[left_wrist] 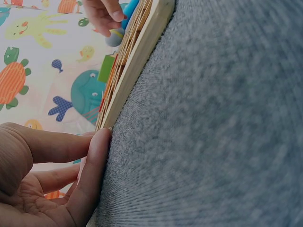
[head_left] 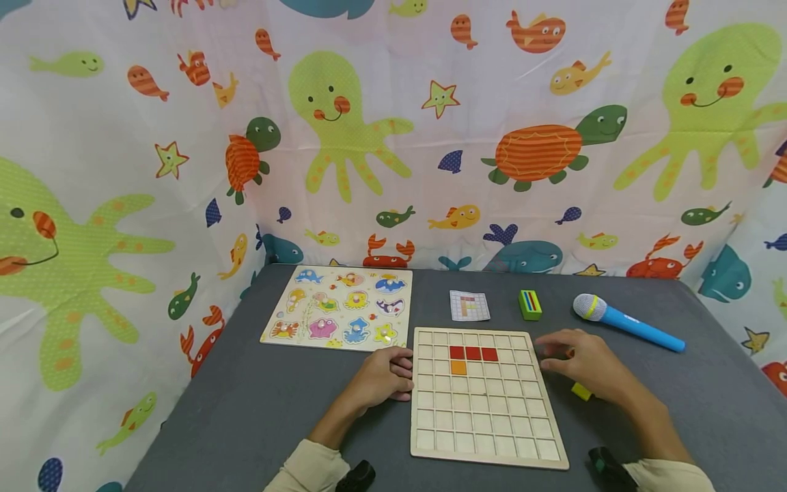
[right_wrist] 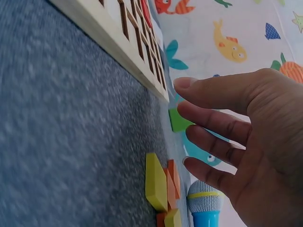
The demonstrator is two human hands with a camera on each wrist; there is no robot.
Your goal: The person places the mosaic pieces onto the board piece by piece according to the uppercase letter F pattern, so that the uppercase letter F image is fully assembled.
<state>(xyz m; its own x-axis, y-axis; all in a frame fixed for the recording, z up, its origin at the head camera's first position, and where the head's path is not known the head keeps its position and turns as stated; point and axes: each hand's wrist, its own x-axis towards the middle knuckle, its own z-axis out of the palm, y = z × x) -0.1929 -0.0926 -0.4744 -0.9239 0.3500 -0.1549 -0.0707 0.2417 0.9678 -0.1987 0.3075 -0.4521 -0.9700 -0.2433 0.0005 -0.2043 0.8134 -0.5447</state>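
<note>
We see the grid board (head_left: 486, 403) from above at head height; our wrist views skim the table close, sharing the board's edge (left_wrist: 135, 61) (right_wrist: 109, 35).

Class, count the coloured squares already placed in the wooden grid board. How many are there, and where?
4: three red squares side by side in the second row of the grid board, and one orange square directly below the leftmost red. None look hidden.

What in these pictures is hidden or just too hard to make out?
- Head view: the right hand covers most of the loose pieces beside the wooden grid board; only one yellow piece shows.
- Head view: the pattern card is too small to read.
- Left wrist view: the board's face is edge-on, so its cells are hidden.
- Right wrist view: the blue microphone is cut off by the bottom edge.
- Left wrist view: the left hand is partly cut off by the frame's edges.
</note>
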